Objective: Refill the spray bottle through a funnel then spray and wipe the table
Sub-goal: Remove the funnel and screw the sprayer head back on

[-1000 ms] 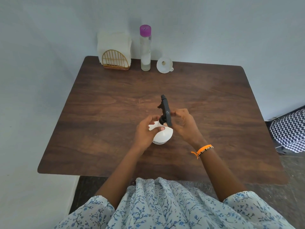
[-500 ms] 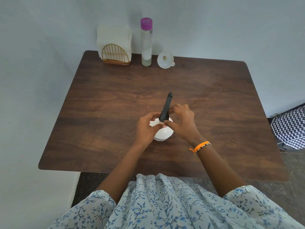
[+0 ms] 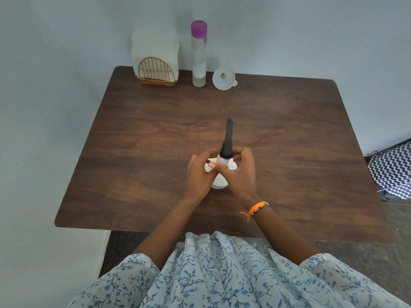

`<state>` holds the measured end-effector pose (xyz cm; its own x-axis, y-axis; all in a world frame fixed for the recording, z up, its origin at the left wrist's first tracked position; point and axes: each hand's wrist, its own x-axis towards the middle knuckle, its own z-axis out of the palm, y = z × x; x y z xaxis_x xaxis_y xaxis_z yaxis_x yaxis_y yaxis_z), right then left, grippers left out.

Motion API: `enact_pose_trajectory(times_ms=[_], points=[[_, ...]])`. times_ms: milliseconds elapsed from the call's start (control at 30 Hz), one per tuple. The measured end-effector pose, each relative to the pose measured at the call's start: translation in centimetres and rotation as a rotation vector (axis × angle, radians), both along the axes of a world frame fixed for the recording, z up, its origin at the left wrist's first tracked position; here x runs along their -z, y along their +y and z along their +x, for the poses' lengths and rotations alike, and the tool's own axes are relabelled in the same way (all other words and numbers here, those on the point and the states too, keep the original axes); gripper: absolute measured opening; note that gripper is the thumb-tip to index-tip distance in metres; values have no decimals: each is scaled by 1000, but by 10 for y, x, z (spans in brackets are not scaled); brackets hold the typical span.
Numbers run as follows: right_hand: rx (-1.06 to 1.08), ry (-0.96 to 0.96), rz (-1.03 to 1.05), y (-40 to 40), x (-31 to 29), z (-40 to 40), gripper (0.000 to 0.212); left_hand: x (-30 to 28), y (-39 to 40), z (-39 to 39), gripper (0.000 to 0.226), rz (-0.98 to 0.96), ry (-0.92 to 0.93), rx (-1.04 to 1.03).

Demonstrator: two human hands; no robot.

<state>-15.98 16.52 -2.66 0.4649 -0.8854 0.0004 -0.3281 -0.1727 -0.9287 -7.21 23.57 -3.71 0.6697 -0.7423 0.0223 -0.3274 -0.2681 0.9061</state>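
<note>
White plastic spray bottle (image 3: 222,174) stands mid-worktop (image 3: 133,165), left hand (image 3: 198,174) grasping its body, right hand (image 3: 241,172) with fingers (image 3: 244,152) curled round the black sprayer head (image 3: 228,141). A jerky twist could tip it and spill. The funnel (image 3: 223,79) and refill bottle (image 3: 199,54) wait at the far edge beside a napkin holder (image 3: 156,73), against a pale wall (image 3: 66,63).

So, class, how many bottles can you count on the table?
2. The white spray bottle stands mid-table, gripped by both hands; the tall clear bottle with the purple cap stands at the far edge, between napkin holder and funnel.
</note>
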Motion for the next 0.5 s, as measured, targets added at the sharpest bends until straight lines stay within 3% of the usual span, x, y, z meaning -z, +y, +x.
enact_pose_trajectory(times_ms=[133, 267, 400, 500], points=[[-109, -55, 34, 2, 5, -11, 49, -2, -1, 0, 26, 20, 19, -28], [-42, -43, 47, -1, 1, -8, 47, 0, 0, 1, 32, 32, 39, -6], [-33, -143, 21, -7, -8, -9, 59, -2, 1, 3, 35, 58, 45, -2], [-125, -156, -74, -12, -13, -13, 48, 0, 1, 5, 35, 67, 46, -1]])
